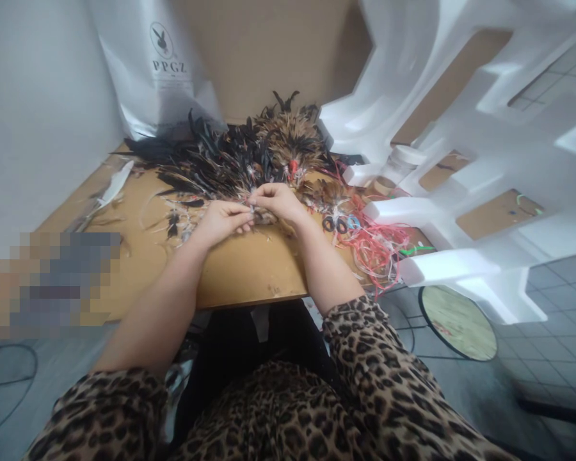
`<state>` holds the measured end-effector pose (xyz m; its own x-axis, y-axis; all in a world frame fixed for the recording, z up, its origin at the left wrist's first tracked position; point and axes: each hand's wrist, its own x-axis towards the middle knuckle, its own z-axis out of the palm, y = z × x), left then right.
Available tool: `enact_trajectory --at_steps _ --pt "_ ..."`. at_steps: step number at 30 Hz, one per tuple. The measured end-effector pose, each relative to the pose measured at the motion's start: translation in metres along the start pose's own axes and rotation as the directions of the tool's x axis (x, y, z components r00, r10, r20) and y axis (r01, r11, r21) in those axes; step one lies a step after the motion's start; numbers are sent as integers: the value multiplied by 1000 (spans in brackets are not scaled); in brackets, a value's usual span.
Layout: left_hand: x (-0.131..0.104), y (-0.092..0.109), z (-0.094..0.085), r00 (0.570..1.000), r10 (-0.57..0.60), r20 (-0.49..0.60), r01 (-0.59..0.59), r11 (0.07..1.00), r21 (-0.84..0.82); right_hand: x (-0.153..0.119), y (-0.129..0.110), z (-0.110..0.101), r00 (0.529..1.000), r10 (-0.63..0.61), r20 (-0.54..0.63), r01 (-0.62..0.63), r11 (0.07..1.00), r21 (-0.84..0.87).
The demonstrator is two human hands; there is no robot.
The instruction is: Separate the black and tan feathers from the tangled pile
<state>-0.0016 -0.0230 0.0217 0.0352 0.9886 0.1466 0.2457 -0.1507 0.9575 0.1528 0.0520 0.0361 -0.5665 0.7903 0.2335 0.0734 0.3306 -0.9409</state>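
My left hand [223, 224] and my right hand [279, 201] meet just above the table, fingertips almost touching. Both are closed in a pinch around something small and pale, too blurred to name. Directly beyond the fingertips lies a large pile of dark feathers [211, 150], with a brown bunch of feathers [292, 137] at its right. A red piece [293, 168] shows at the base of that brown bunch. To the right of my right hand, black ring handles [335, 224], like those of scissors, lie near a tangle of red and white strings [379, 246].
White foam packing [441, 269] stands along the right side and juts over the table edge. A white plastic bag [158, 83] is behind the feathers. One white feather [115, 182] lies at left, near a blurred-out dark object [62, 282]. A round stool [458, 323] stands lower right.
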Motion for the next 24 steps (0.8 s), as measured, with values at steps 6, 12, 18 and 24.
enact_trajectory --at_steps 6,12,18,24 --pt "9 -2 -1 963 -90 -253 0 943 -334 8 10 19 984 151 -92 -103 912 397" --pt "15 -12 2 888 -99 -449 -15 970 -243 6 10 44 959 138 -246 -36 924 380" --pt "12 -15 9 897 43 -439 -90 992 -88 8 16 52 939 181 -292 -23 881 472" --pt "13 -17 10 893 68 -446 -133 984 -116 7 10 52 932 248 -263 -54 815 576"
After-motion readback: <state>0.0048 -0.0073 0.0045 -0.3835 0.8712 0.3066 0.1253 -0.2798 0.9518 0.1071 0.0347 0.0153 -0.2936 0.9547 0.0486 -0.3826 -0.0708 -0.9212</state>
